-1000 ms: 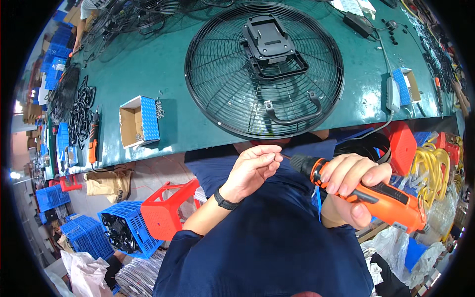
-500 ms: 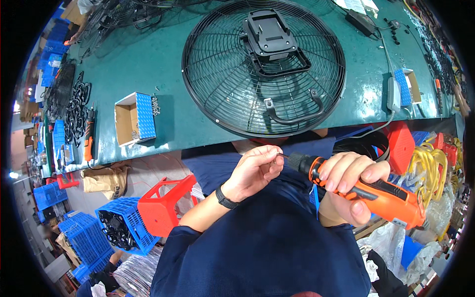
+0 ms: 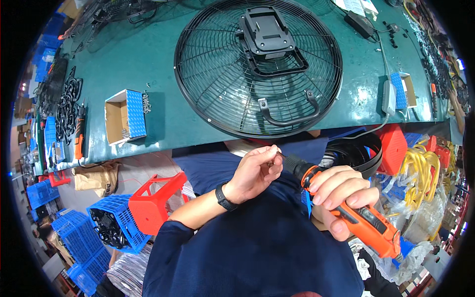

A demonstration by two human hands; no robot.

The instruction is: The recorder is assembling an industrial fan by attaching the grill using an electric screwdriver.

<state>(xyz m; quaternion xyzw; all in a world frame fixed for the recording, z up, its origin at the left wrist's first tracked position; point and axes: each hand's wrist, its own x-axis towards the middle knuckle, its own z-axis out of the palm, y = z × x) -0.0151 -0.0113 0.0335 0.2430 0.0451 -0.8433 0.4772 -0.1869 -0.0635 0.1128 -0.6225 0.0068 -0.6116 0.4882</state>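
Note:
My right hand [image 3: 341,195] is wrapped round an orange and black electric screwdriver [image 3: 373,232], its bit pointing up and left. At the bit's tip, the thumb and forefinger of my left hand [image 3: 255,173] are pinched together. Whatever sits between those fingertips is too small to make out. Beyond both hands, a round black wire fan guard [image 3: 217,89] lies on the green table. A black plastic mount [image 3: 269,37] with a loop frame sits on the guard, and a curved black handle [image 3: 289,121] is fixed nearer its front edge.
A blue-sided cardboard box [image 3: 136,116] with screws stands left on the table [image 3: 163,123]. Another orange screwdriver [image 3: 79,136] lies further left. At right are a power adapter [image 3: 388,96] and a small box [image 3: 403,91]. Red stools [image 3: 148,210] and blue crates [image 3: 118,222] stand below.
The screwdriver's rear end has swung down and toward me, so it is more steeply tilted. My left hand keeps its pinch at the bit. The whole view has shifted slightly.

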